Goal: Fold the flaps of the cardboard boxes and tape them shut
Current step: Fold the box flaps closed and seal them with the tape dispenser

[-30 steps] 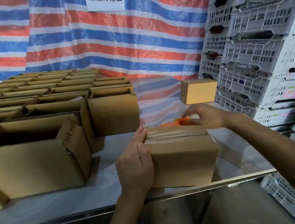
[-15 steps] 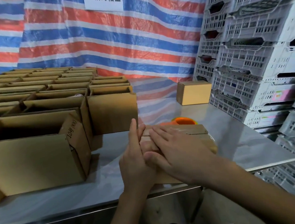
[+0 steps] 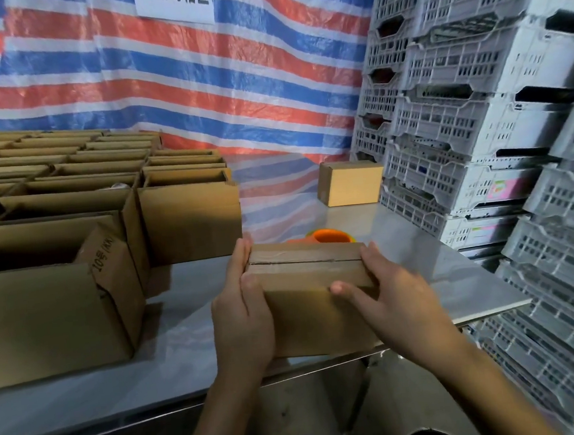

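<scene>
Cardboard box point(image 3: 306, 305) | we shift right hand point(image 3: 398, 301) off seam point(image 3: 303, 262) to clasp one end, left hand point(image 3: 242, 317) clasps the other | taping apparently finished.

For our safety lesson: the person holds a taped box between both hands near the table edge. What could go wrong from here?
1. The taped box sits at the near edge of the table; if the left hand or right hand slips, it could drop off.
2. The orange tape dispenser lies right behind it, so pushing the box back may knock it.
</scene>
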